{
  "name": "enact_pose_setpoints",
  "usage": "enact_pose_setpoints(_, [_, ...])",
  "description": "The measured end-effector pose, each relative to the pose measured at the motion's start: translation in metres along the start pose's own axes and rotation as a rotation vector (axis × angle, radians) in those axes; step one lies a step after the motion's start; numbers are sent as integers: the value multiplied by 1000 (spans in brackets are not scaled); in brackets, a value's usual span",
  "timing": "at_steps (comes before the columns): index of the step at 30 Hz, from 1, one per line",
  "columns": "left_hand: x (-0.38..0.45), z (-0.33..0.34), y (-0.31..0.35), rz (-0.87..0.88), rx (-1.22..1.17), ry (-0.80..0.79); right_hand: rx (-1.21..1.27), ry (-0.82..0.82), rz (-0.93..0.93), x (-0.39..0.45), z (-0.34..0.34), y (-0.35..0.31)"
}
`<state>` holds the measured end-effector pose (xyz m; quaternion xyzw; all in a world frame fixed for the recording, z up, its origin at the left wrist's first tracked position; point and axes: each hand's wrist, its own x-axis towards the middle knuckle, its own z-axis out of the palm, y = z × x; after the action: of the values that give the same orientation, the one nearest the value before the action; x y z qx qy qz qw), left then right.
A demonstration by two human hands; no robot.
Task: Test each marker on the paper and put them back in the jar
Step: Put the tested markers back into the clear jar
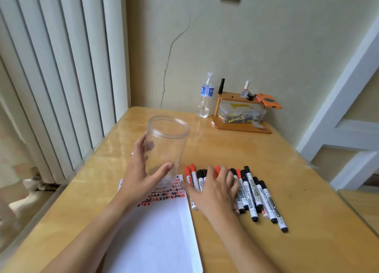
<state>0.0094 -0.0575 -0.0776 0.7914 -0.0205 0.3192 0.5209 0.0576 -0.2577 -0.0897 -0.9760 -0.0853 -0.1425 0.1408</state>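
Left hand [141, 176] is gripping the clear plastic jar [167, 145] low on its wall, thumb in front, fingers [141, 145] wrapping the far side. Jar is upright or slightly tilted, sitting over the top edge of the paper [162, 231]; can't tell if its base is touching or lifted. Nothing showing inside it.

Right hand [215, 190] is lying flat on the row of whiteboard markers [252, 192], fingers spread and fairly straight, pressing down rather than pinching any one. Markers are lying side by side on the tabletop [266, 149], just right of the paper, red and black caps pointing away, all capped as far as I can see.

Paper is showing rows of red and black test marks along its top strip, so testing looks mostly or fully done; the return-to-jar step looks pending.

Handling, my read:
- Jar: light, rigid, thin-walled, smooth, so likely slippery. It tips easily while empty; holding low on the wall is steadying it. A squeeze near the rim may flex it.
- Markers: light, stiff, round, so they roll. Best raked together under the palm, then gripped mid-barrel as a bundle, or one by one at the barrel.
- Drop them in tail first; a loose cap could pop off.

Water bottle [206, 96] and small wooden shelf [240, 117] are standing well apart at the back.
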Motion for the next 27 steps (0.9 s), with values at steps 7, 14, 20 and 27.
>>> enact_pose_setpoints(7, [-1,-3,3,86,81,-27,1,-102,33,-3,-3,-16])
enact_pose_setpoints(14, [-6,-4,14,87,82,-24,46,-224,67,6,-14,-24])
enact_pose_setpoints(20, [0,-15,26,71,122,-136,127,-285,74,10,-14,-30])
enact_pose_setpoints(27, [-1,-36,25,85,155,-200,86,-341,72,15,-22,-33])
